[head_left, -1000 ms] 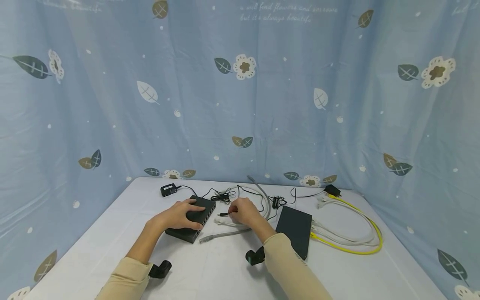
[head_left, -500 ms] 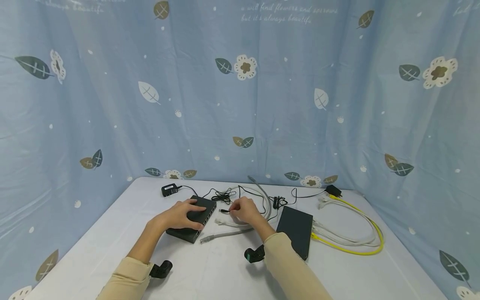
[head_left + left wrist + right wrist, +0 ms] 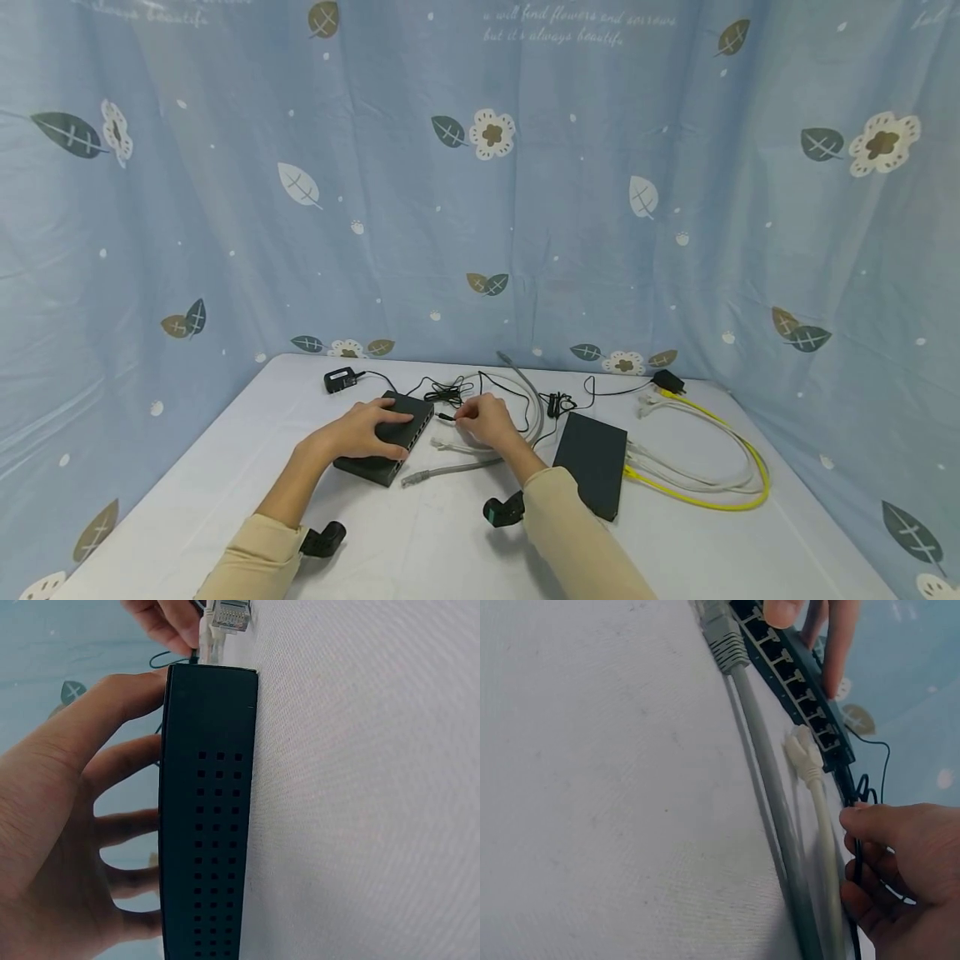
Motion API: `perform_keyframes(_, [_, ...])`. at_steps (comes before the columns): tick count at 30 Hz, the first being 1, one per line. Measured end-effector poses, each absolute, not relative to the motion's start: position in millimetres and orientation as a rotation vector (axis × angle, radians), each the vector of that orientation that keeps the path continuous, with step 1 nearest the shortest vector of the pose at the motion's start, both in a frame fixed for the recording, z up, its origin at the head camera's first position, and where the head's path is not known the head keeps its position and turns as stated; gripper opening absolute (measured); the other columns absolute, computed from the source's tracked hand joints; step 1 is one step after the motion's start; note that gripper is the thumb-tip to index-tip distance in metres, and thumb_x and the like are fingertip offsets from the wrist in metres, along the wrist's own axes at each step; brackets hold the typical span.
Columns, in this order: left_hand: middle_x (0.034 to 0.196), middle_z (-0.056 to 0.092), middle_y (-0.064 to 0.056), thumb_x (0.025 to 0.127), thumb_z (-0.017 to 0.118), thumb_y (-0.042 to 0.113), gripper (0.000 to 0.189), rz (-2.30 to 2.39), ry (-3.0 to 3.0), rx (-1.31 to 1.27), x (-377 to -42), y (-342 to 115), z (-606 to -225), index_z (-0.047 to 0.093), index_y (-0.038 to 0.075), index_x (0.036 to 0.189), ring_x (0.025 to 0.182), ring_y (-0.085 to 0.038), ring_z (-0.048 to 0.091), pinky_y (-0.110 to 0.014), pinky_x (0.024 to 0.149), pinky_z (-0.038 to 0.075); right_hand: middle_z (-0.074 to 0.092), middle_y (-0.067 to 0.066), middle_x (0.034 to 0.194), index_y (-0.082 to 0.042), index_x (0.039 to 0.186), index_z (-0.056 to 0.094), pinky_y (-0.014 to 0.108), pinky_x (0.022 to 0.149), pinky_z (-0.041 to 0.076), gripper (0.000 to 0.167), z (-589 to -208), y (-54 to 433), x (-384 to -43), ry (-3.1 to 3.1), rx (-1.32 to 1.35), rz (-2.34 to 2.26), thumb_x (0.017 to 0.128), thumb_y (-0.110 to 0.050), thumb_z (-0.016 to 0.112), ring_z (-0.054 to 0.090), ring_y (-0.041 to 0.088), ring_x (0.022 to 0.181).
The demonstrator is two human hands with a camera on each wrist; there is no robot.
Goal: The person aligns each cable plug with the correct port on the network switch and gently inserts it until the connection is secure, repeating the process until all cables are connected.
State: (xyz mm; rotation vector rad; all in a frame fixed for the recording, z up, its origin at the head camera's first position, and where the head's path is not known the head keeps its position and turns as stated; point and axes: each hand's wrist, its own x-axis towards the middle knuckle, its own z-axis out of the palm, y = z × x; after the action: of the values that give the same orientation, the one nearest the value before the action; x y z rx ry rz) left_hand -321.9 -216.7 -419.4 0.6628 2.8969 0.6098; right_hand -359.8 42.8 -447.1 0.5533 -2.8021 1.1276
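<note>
A black network switch [image 3: 414,406] lies flat at the table's left-centre, its row of ports facing right. My left hand [image 3: 356,433] rests on its top with fingers spread, the thumb over the port-side edge; the vented side [image 3: 214,810] shows in the left wrist view. My right hand [image 3: 491,422] pinches the thin black power cable just behind its barrel plug [image 3: 843,780]. The plug's tip lies by the far corner of the port side; whether it touches cannot be told. Beside it lie a white network cable [image 3: 821,814] and a thicker grey network cable [image 3: 759,746].
A second black box [image 3: 588,458] lies to the right, with white cables and a yellow cable [image 3: 720,506] at its side. Black power adapters [image 3: 340,380] sit at back left and back right [image 3: 666,382]. A tied cable bundle [image 3: 446,392] lies behind. A patterned curtain hangs beyond.
My right hand has moved slightly away from me and left, bringing the pinched plug nearer the switch's far port-side corner. My left hand stays on the switch.
</note>
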Motion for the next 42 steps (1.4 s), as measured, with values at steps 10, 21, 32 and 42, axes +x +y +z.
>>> perform_keyframes(10, [0.155,0.035,-0.025,0.078,0.077,0.053,0.069,0.614,2.898,0.663,-322.2,-216.1,-420.5,0.061,0.021,0.136,0.132,-0.058,0.036,-0.071,0.099,0.035,0.073,0.001,0.079,-0.010,0.088,0.078,0.023,0.062,0.047,0.007,-451.6,41.1,-360.5,-2.785,0.562,1.201,0.089,-0.011,0.071,0.058,0.007,0.067])
perform_keyframes(21, [0.156,0.034,-0.023,0.078,0.077,0.054,0.068,0.617,2.896,0.631,-321.7,-215.3,-421.2,0.060,0.023,0.137,0.135,-0.056,0.035,-0.072,0.100,0.034,0.072,0.000,0.079,-0.011,0.088,0.078,0.024,0.064,0.047,0.008,-453.0,38.6,-361.1,-2.790,0.519,1.209,0.089,-0.013,0.071,0.058,0.007,0.069])
perform_keyframes(32, [0.156,0.034,-0.024,0.078,0.077,0.051,0.067,0.632,2.884,0.626,-317.5,-213.0,-416.6,0.061,0.021,0.136,0.134,-0.056,0.035,-0.072,0.100,0.034,0.071,-0.001,0.079,-0.012,0.088,0.078,0.023,0.062,0.045,0.008,-451.5,37.8,-358.4,-2.796,0.510,1.245,0.090,-0.014,0.070,0.057,0.007,0.068])
perform_keyframes(42, [0.155,0.034,-0.025,0.079,0.078,0.049,0.065,0.633,2.885,0.654,-317.6,-212.2,-416.4,0.062,0.021,0.135,0.133,-0.057,0.036,-0.072,0.100,0.035,0.072,0.001,0.079,-0.011,0.089,0.078,0.024,0.062,0.046,0.008,-452.2,37.0,-358.1,-2.775,0.529,1.249,0.090,-0.013,0.070,0.057,0.008,0.068])
